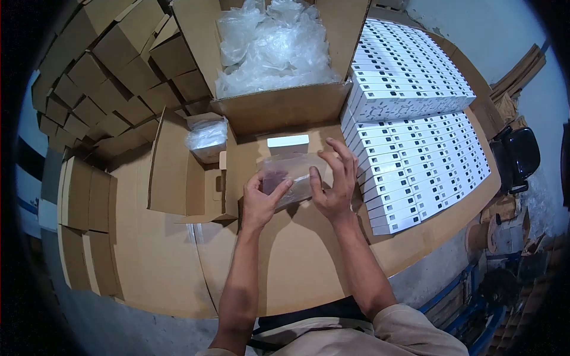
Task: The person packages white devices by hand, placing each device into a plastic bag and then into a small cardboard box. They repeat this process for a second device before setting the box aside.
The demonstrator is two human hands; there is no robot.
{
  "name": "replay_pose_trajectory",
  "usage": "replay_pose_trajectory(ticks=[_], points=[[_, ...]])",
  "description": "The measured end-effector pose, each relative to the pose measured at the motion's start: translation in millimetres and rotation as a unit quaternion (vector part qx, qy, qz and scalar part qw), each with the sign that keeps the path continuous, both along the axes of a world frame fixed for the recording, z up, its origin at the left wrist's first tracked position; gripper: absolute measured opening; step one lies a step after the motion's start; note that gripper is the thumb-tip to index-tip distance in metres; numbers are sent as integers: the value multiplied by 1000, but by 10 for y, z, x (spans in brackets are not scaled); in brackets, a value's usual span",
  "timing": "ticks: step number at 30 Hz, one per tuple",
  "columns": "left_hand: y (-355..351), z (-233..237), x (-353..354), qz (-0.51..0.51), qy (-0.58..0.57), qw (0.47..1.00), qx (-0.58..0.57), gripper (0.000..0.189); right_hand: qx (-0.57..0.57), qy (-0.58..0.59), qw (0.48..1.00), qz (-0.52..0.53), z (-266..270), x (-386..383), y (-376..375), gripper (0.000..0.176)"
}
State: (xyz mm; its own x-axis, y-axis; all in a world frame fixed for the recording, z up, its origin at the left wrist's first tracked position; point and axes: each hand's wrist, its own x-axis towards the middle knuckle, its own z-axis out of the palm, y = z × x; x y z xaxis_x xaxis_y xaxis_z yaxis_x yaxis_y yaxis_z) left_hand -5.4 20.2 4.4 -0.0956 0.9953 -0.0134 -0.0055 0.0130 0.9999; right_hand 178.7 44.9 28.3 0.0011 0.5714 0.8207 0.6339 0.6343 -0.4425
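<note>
A clear plastic bag (284,169) is pinched between the thumb and fingers of my left hand (262,197). My right hand (337,187) is at the bag's right edge, with its thumb and curled fingers spread apart. Just behind the bag a small white box (288,142) rests on the cardboard-covered table. To the left stands an open brown carton (196,187) with plastic-wrapped packs (208,139) in its back part.
A large carton (285,110) at the back holds a heap of clear plastic bags (276,50). Stacked white boxes (424,166) line the right side, close to my right hand. Brown cartons (107,89) are piled at the back left, and more (86,202) stand along the left edge.
</note>
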Motion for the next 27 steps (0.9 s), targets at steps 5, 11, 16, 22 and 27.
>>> replay_pose_trajectory(ticks=[5, 11, 16, 22, 27], points=[[-7, 47, 30, -16, -4, 1000, 0, 29, -12, -39, 999, -10, 46, -83, -53, 36], [-13, 57, 32, -26, 20, 999, 4, 24, -54, -49, 997, 0, 14, -72, -47, 35], [0, 20, 30, -33, 23, 999, 12, 24, -55, -50, 997, -5, 27, -78, -56, 29], [21, -21, 43, -20, 21, 999, 17, 29, -42, -44, 998, 3, 19, -70, -51, 21], [72, -92, 23, -6, 39, 999, 2, 29, -33, -83, 996, 20, 74, -58, -84, 22]])
